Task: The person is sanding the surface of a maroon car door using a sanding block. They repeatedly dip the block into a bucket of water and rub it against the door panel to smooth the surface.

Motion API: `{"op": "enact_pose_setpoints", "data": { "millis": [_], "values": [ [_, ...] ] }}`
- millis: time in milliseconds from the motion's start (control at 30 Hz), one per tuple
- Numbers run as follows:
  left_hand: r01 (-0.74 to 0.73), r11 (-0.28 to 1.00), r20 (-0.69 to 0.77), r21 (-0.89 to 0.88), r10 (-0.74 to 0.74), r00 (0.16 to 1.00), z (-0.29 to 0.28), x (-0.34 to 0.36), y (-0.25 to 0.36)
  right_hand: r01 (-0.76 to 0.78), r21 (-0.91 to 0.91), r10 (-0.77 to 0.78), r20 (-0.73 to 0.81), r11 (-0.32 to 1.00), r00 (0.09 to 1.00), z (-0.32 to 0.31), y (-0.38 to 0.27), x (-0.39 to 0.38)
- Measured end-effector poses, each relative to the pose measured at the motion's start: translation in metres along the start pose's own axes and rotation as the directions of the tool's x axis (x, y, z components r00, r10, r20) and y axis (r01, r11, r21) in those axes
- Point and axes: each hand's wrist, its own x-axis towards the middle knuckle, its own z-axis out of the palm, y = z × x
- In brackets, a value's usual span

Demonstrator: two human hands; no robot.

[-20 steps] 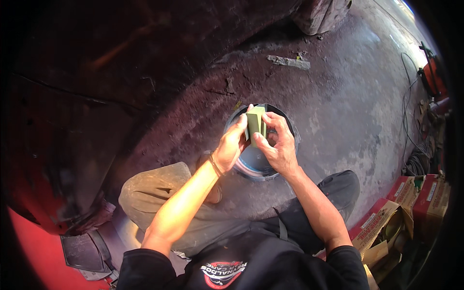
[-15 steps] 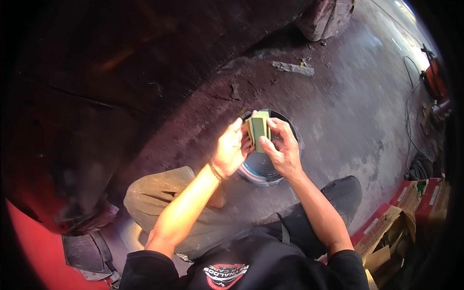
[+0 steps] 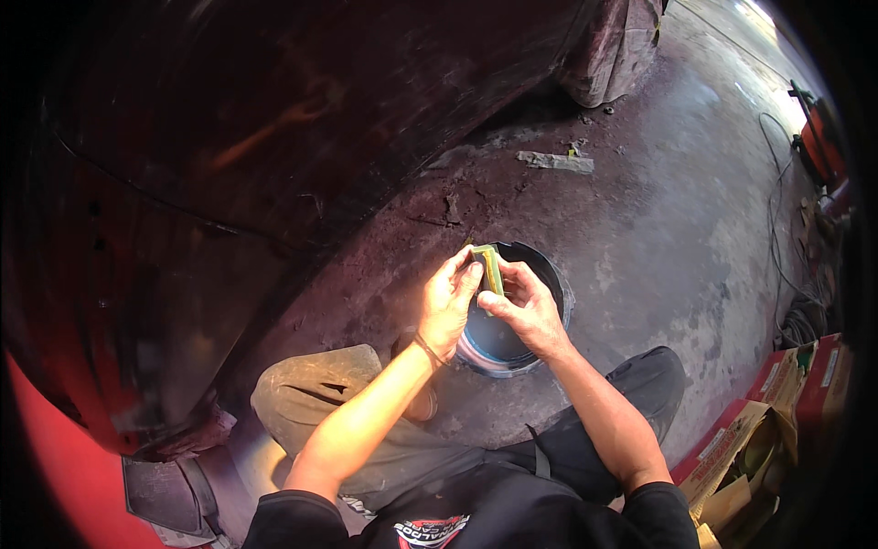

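Observation:
A green sanding block (image 3: 495, 282), with a yellowish sheet along its side that looks like sandpaper, is held up between both hands. My left hand (image 3: 448, 302) closes on its left side, thumb against it. From the right, my right hand (image 3: 533, 316) grips it with thumb and fingers. The hands are above a round dark bucket (image 3: 565, 302) on the floor, which holds greyish liquid. The far part of the block is partly covered by my fingers.
A dark red car body panel (image 3: 274, 137) fills the left and top. Masking paper (image 3: 611, 50) hangs at its far end. A paper strip (image 3: 555, 162) lies on the floor. Cardboard boxes (image 3: 732, 439) stand near right, and a cable (image 3: 773, 220) runs by an orange machine (image 3: 820, 146).
The block has turned in my hands, so its broad green face no longer shows and the yellowish edge does. The view has shifted slightly, with the bucket lower in it.

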Motion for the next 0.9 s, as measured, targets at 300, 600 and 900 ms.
{"op": "enact_pose_setpoints", "data": {
  "millis": [300,600,900],
  "values": [
    [0.006,0.998,-0.015,0.060,-0.005,1.000,0.017,0.005,0.000,-0.103,0.159,0.119,-0.095,0.982,0.988,-0.016,0.010,-0.005],
    [0.246,0.916,0.563,-0.318,-0.027,0.826,0.013,0.013,0.021,-0.295,0.740,0.142,0.264,0.604,0.954,-0.025,0.004,-0.015],
    [0.051,0.985,0.175,0.166,-0.081,0.981,-0.053,0.059,-0.044,-0.038,-0.837,0.191,0.079,0.545,0.978,-0.059,0.122,0.062]
  ]
}}
